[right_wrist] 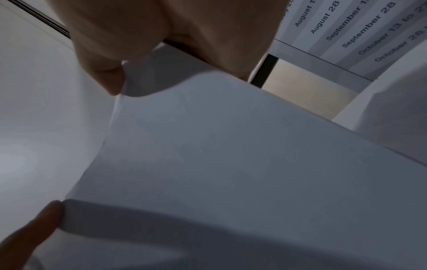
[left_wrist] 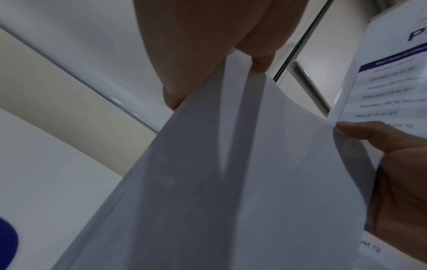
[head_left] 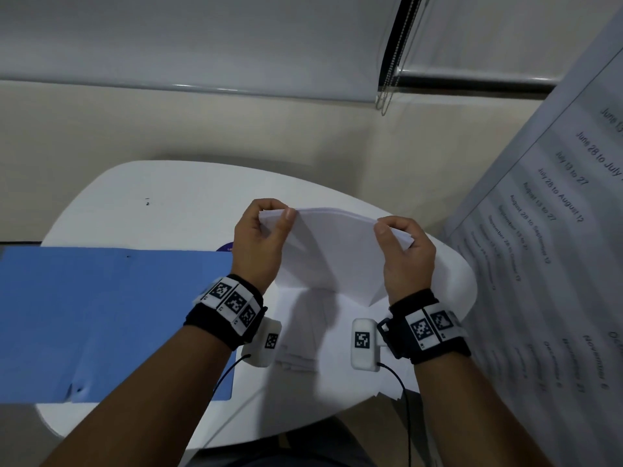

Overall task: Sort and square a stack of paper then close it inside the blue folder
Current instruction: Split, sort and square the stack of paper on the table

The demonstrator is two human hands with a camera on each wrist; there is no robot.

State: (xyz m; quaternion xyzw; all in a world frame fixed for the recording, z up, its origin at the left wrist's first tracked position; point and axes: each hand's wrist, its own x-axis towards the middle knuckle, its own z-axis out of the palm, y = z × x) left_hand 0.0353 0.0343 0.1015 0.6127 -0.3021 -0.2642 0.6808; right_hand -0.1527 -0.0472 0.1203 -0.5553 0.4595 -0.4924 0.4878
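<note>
A stack of white paper (head_left: 333,251) stands on its lower edge on the white table (head_left: 161,197), bowed at the top. My left hand (head_left: 266,227) pinches its upper left corner, thumb in front and fingers behind. My right hand (head_left: 397,237) pinches the upper right corner the same way. The blue folder (head_left: 111,318) lies open and flat on the table to the left of my left wrist. In the left wrist view the paper (left_wrist: 219,173) runs up to my left hand (left_wrist: 208,76), with my right hand (left_wrist: 392,164) at its far edge. The right wrist view shows the paper (right_wrist: 242,155) under my right hand (right_wrist: 138,60).
More loose white sheets (head_left: 337,352) lie flat on the table under the held stack. A large printed sheet with date lines (head_left: 553,230) stands at the right. A window blind (head_left: 202,38) with a bead chain (head_left: 391,72) hangs behind the table. The table's rounded front edge is close to my body.
</note>
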